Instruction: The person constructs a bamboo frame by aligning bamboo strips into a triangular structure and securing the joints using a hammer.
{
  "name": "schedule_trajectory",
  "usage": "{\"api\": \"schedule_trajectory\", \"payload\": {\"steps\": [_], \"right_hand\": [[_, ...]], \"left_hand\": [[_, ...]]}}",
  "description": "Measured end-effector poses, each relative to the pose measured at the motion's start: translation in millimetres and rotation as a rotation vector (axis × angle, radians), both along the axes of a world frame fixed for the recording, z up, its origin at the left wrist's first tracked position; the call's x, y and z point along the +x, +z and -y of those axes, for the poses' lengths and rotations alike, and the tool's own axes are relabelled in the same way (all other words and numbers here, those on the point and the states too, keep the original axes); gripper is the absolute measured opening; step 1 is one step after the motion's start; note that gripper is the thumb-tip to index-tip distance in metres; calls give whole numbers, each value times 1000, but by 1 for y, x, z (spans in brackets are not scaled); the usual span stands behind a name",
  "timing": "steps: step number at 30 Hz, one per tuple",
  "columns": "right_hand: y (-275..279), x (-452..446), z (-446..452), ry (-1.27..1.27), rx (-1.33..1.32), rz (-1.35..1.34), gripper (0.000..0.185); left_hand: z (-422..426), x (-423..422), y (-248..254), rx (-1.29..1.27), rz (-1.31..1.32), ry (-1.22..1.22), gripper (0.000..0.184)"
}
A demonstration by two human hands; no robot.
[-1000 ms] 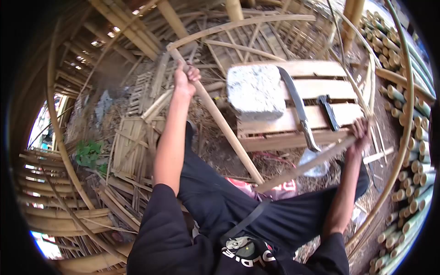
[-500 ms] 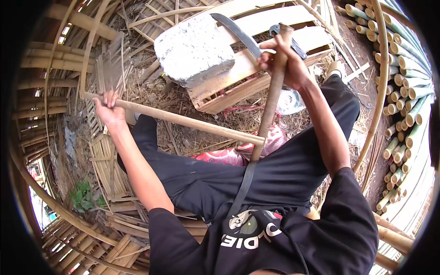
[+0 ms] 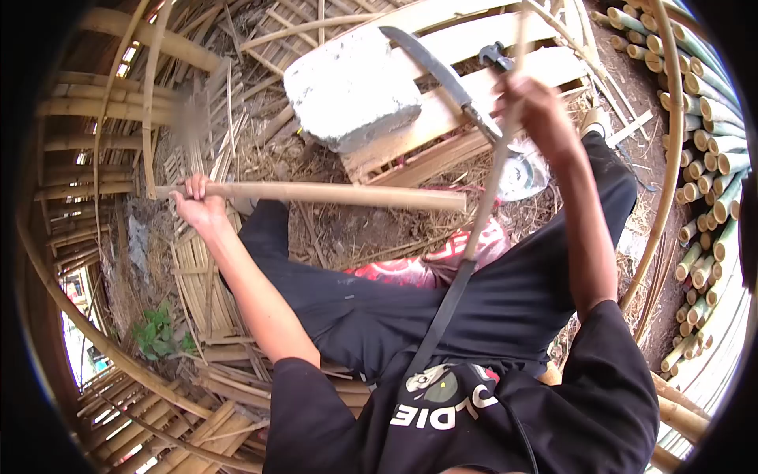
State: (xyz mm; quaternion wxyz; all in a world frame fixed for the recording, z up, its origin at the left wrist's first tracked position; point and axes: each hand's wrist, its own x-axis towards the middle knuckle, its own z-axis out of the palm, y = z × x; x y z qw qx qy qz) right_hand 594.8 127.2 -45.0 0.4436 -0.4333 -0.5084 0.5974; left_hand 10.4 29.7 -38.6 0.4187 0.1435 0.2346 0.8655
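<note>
My left hand (image 3: 201, 207) is wrapped round one end of a split bamboo piece (image 3: 347, 194), which lies level across the view above my legs. Its free end is just left of a long-handled knife (image 3: 491, 182). My right hand (image 3: 537, 114), slightly blurred, grips the upper part of the knife's wooden handle. The knife's dark blade (image 3: 442, 316) points down towards my waist, over my trousers. Beyond the hands, a curved machete (image 3: 430, 63) rests on a slatted wooden bench (image 3: 450, 142), beside a pale rough block (image 3: 351, 87).
A black tool (image 3: 493, 55) lies on the bench. Stacked bamboo poles (image 3: 711, 158) line the right side. A red and white cloth or bag (image 3: 474, 245) is between my legs, with a clear plastic bag (image 3: 523, 175) nearby. Curved bamboo (image 3: 671, 158) stands at right.
From a second ago, the view has tilted down and both hands have shifted within it. The bamboo piece has swung to level, and its free end has come off the knife handle. The right hand's grip persists.
</note>
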Motion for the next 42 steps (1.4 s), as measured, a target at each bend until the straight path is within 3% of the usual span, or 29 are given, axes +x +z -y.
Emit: {"api": "schedule_trajectory", "payload": {"steps": [1,2,3,5,7,9,11,13,15,17,19,20,23,25,26,27,29,31,33,37,38,40,41,42], "right_hand": [[-1,20,-9,-87,141,30,35],[8,23,-5,-255,136,-321,34],[-5,52,-20,43,279,-635,37],[18,37,-3,36,337,-635,36],[5,27,5,106,327,-248,31],[19,-33,38,-116,493,125,28],[51,-62,72,-141,367,453,31],[47,-78,72,-255,717,529,33],[42,-83,72,-312,722,663,34],[37,-79,67,-338,738,734,31],[28,-64,62,-70,202,441,27],[14,-69,59,-136,290,322,24],[16,-52,52,-46,190,408,24],[14,-48,49,-99,176,384,29],[12,-46,48,-111,195,281,29],[8,-43,49,-126,203,184,30],[12,-37,45,-104,211,240,30],[10,-31,41,-102,178,296,31],[3,-25,35,-79,148,273,33],[4,-20,27,-73,141,261,33],[-6,-18,24,-91,186,302,32],[-3,-19,22,-115,184,316,31],[0,-17,21,-70,150,275,31],[-11,-15,19,-82,188,302,31]], "left_hand": [[2,-2,1,18,12,39,55],[5,-8,0,52,24,30,58],[10,-11,1,56,20,45,58],[10,-9,6,62,21,169,59],[11,0,10,58,39,209,60],[10,10,11,33,62,204,57],[7,10,-1,-9,-37,178,51],[4,18,-5,8,12,182,45],[2,36,0,-54,63,267,50],[-2,44,6,-78,152,307,51],[-2,49,-5,64,174,251,51],[-6,46,-12,82,172,248,51],[-6,51,-18,115,123,202,55],[-8,59,-4,-21,311,112,67],[-4,69,16,-136,281,12,84],[4,82,43,-320,235,-96,94],[10,75,51,-779,-41,62,102],[13,94,59,-915,-688,310,103],[-5,63,44,-1118,-1120,562,101],[-85,47,32,-1496,-1613,452,98],[-98,42,30,-1492,-1597,452,98],[-123,35,21,-1469,-1819,232,101],[-129,26,5,-1456,-1818,222,101],[-137,8,-13,-1519,-1784,50,102]]}}
